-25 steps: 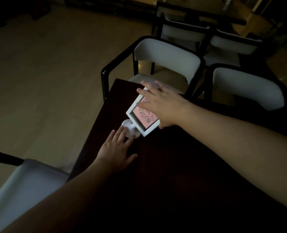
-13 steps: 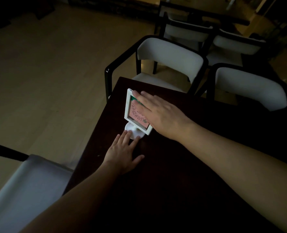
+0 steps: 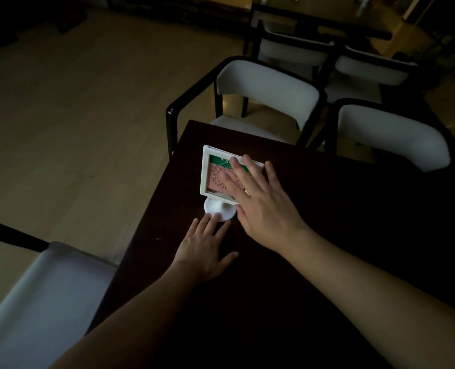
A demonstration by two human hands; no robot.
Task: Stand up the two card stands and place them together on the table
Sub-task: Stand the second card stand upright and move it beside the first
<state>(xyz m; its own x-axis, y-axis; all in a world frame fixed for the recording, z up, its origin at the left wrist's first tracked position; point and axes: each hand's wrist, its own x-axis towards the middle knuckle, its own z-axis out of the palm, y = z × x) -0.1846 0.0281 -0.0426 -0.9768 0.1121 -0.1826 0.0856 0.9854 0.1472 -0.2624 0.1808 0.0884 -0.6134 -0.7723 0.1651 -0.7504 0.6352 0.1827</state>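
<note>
Right hand lies spread, fingers apart, flat against the front of the card stand, its fingertips reaching up to the green band at the top of the card. It covers the right half of the white frame; nothing is clasped, the palm only presses on the face. Whether the thumb hooks behind the frame I cannot tell.

Left hand rests palm down on the bench, fingers out straight and thumb splayed to the right. Its fingertips touch the near edge of the stand's round white base. It grips nothing.

That stand sits near the far left corner of the dark bench. Its frame rises from the base on a short neck and leans away from the camera, so it is tilted rather than fully upright. The card inside shows a pink field with a dark circular pattern under the green strip, which carries some print too small to read.

Only one stand shows; the room is dim and the rest of the bench top is almost black.

Beyond the corner stands a chair with a pale back and dark arms, another chair to its right, and two more behind them. A pale seat sits at the lower left, beside the bench edge. Pale wooden floor fills the left of the view.
</note>
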